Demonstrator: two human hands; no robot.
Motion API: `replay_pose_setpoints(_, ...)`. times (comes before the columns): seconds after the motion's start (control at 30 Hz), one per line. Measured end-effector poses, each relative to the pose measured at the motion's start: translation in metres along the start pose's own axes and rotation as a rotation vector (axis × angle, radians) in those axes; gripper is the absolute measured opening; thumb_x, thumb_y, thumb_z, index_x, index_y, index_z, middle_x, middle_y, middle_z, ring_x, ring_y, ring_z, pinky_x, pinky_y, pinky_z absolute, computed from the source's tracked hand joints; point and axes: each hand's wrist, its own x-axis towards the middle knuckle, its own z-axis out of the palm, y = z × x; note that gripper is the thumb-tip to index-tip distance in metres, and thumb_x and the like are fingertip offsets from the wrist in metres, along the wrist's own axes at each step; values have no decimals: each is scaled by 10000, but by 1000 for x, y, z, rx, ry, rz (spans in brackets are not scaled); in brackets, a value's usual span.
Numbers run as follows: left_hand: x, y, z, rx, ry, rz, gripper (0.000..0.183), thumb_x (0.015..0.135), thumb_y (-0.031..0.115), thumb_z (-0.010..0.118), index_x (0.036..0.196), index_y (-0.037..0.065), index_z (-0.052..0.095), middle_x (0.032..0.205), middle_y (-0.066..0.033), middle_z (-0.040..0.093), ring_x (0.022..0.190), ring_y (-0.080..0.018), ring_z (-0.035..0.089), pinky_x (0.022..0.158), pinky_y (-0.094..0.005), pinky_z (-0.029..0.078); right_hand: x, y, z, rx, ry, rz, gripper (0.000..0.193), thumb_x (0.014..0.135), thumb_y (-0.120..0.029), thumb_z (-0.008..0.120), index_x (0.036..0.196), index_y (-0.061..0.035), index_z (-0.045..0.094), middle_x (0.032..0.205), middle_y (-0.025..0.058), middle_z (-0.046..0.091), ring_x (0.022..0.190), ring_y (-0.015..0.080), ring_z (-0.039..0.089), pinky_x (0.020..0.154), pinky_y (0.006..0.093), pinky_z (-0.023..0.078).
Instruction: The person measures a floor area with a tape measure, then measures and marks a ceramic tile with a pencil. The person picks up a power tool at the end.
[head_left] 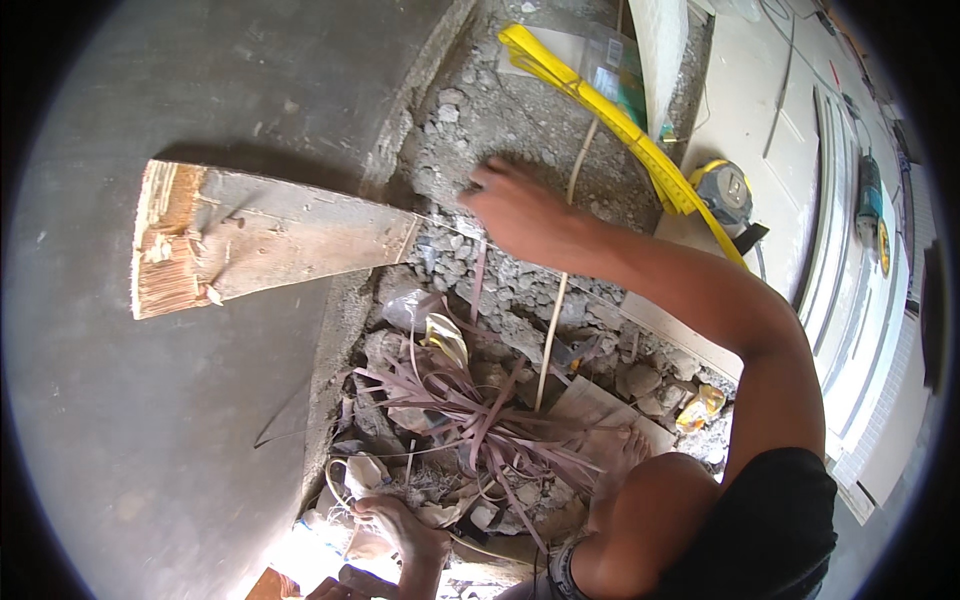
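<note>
Upper centre, I see the right hand (515, 212) with fingers bent over rubble (518, 298), whether gripping anything I cannot tell; the plank (290, 235), left of centre, should handle stiff, fairly light and splintery at its broken left end, so best held by its long edges.

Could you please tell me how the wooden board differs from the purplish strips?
The wooden board is one broad piece, while the purplish strips are many and narrow. The wooden board is pale brown with a splintered left end; the purplish strips are dull purple. The wooden board looks stiff, whereas the purplish strips splay in a loose tangle. Neither is in the right hand.
</note>
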Motion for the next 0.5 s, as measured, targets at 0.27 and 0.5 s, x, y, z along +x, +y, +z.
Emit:
replay_pose_setpoints(0.27, -2, -17, 6, -116, -28, 47, 1354, 626, 41, 788, 1523, -215, -193, 1607, -485, -78, 1558, -572, -30, 1284, -583, -73, 28, 28, -20, 427, 173, 35, 469, 969, -43, 596, 1423, 75, 591, 1558, 327, 453, 1481, 441, 429, 1228, 505, 393)
replay_pose_setpoints(0.5, -3, -6, 0, 66, -103, -98, 1309, 620, 37, 758, 1532, -219, -145, 1615, -450, -18, 1554, -536, 32, 1289, -571, -38, 52, 16, 11, 13, 227, 44, 659, 1002, -163, 639, 1606, -33, 410, 1709, 330, 160, 1574, 518, 186, 1269, 610, 283)
